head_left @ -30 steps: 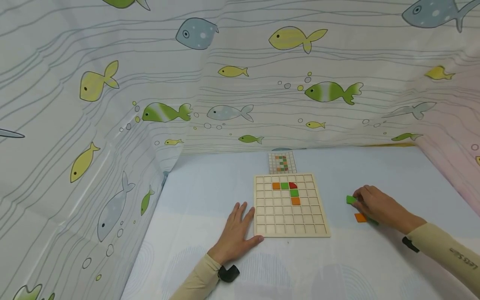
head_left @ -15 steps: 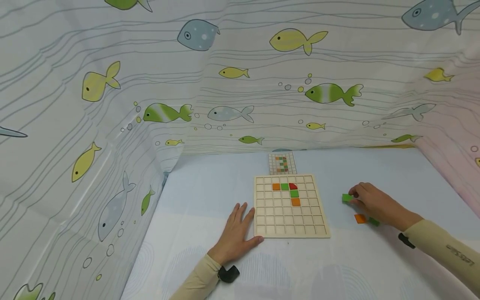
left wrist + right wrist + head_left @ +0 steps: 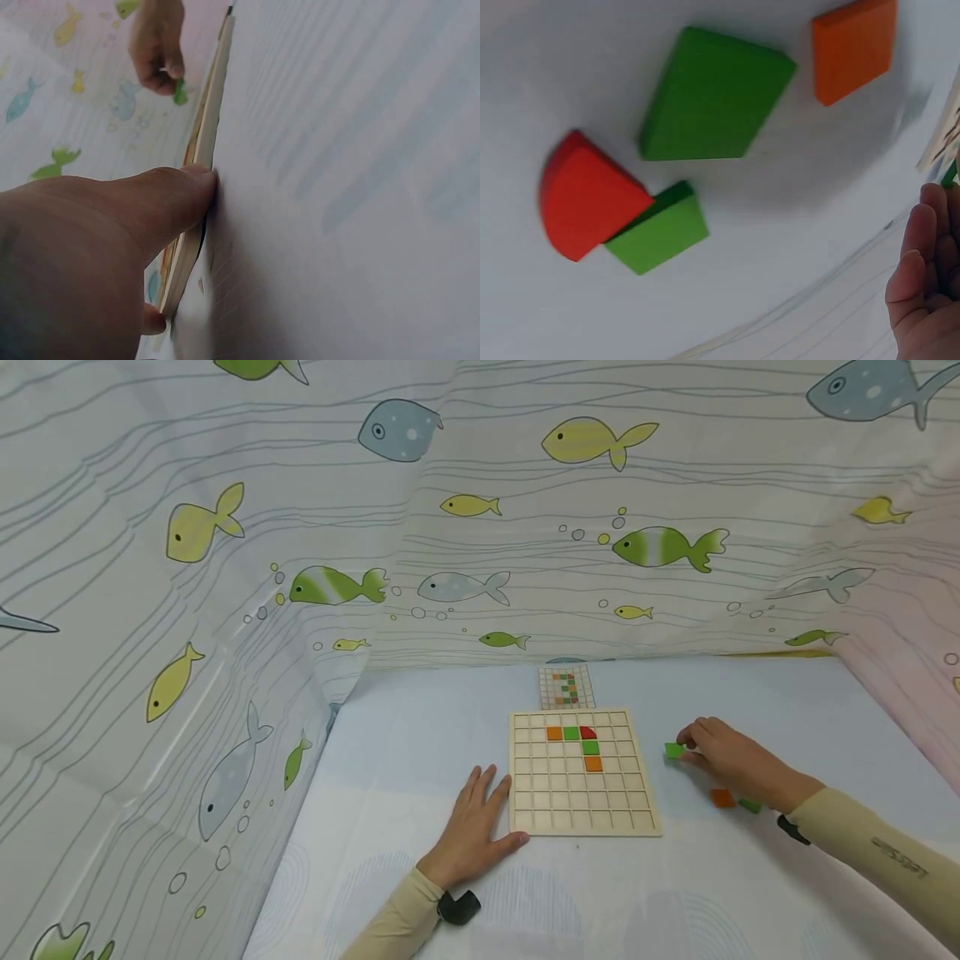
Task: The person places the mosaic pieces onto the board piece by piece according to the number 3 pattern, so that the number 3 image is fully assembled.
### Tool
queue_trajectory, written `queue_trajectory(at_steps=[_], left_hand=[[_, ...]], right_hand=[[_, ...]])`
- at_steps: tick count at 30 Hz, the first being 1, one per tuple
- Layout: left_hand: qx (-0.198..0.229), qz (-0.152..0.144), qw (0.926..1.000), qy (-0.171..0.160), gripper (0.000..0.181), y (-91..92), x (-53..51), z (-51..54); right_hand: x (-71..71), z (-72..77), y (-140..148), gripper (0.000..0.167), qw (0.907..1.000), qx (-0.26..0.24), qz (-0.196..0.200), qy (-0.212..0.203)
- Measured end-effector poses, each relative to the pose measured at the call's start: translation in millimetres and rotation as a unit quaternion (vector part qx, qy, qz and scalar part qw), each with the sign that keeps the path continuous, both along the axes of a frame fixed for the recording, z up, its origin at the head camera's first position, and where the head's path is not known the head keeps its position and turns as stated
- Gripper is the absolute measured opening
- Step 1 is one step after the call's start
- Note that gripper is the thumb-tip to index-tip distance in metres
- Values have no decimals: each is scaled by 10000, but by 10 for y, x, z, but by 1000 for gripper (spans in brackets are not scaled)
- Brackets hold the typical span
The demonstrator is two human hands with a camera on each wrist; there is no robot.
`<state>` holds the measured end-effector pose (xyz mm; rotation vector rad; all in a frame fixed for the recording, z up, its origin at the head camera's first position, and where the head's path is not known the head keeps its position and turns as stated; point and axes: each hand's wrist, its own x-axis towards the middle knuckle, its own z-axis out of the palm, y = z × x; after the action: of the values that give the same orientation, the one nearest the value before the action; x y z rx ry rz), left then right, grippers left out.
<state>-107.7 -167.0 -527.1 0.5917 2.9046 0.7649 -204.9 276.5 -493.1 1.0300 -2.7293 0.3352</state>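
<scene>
In the head view a square wooden grid board (image 3: 543, 797) lies flat on the table. It carries two orange tiles, two green tiles and a red rounded-corner tile (image 3: 587, 732). My left hand (image 3: 468, 835) has its fingers spread along the board's left edge, the thumb touching the near left corner. Right of the board, my right hand (image 3: 738, 764) pinches a green square tile (image 3: 673, 751) by its edge, apart from the board. In the right wrist view, loose on the table, are an orange tile (image 3: 853, 51), two green tiles and a red quarter-round tile (image 3: 589, 199).
A small card (image 3: 546, 695) with a printed grid of coloured squares lies against the board's far edge. Cloth with fish drawings (image 3: 457, 585) hangs at the back and sides. The loose tiles lie beneath and beside my right forearm.
My right hand has moved left toward the board with the green tile in its fingers, uncovering more of the loose green tile. My left hand has stayed on the board's edge.
</scene>
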Motion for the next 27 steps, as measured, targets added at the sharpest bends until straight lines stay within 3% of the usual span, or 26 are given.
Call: queue_trajectory(at_steps=[27], left_hand=[[-85,92,9999,-64,89,3,-10,-22]], right_hand=[[-99,94,-574,28,9995,63,202,-238]])
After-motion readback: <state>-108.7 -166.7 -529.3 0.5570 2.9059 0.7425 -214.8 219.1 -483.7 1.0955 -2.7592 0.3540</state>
